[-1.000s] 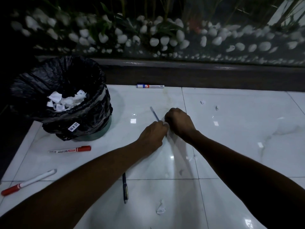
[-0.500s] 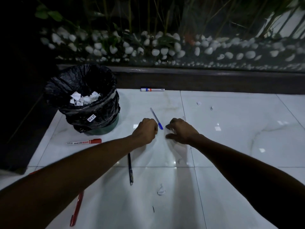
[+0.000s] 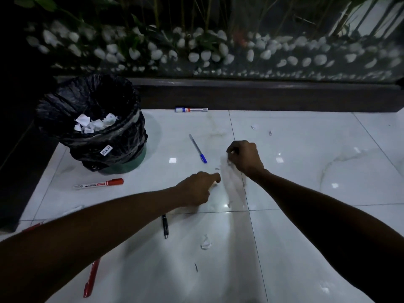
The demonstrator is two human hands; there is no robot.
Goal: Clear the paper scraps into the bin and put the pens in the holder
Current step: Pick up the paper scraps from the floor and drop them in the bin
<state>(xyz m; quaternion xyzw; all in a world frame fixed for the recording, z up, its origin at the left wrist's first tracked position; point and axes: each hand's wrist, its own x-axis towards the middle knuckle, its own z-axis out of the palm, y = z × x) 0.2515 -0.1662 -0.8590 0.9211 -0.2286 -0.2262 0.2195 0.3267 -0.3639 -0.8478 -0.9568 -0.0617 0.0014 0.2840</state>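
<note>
My right hand (image 3: 244,159) hovers low over the white tiled floor (image 3: 306,171), its curled fingers pinching small white paper scraps (image 3: 230,164). My left hand (image 3: 196,188) is just to its left with fingers curled, and its fingertips pinch a tiny scrap (image 3: 215,183) at the floor. A blue pen (image 3: 197,148) lies beyond both hands. The bin (image 3: 122,136), lined with a black bag, stands at the far left with torn paper (image 3: 94,124) inside. A crumpled scrap (image 3: 205,244) lies near me. No pen holder is in view.
A blue-and-white marker (image 3: 191,110) lies by the dark kerb (image 3: 262,97). A red-capped marker (image 3: 98,184) lies in front of the bin, a black pen (image 3: 165,226) under my left forearm, and a red pen (image 3: 91,278) at the lower left. Tiny scraps (image 3: 253,127) dot the far tiles.
Both hands have drawn apart and moved off the blue pen. The right hand went right and lifted with scraps, and the left hand came back toward me. The view has pulled back.
</note>
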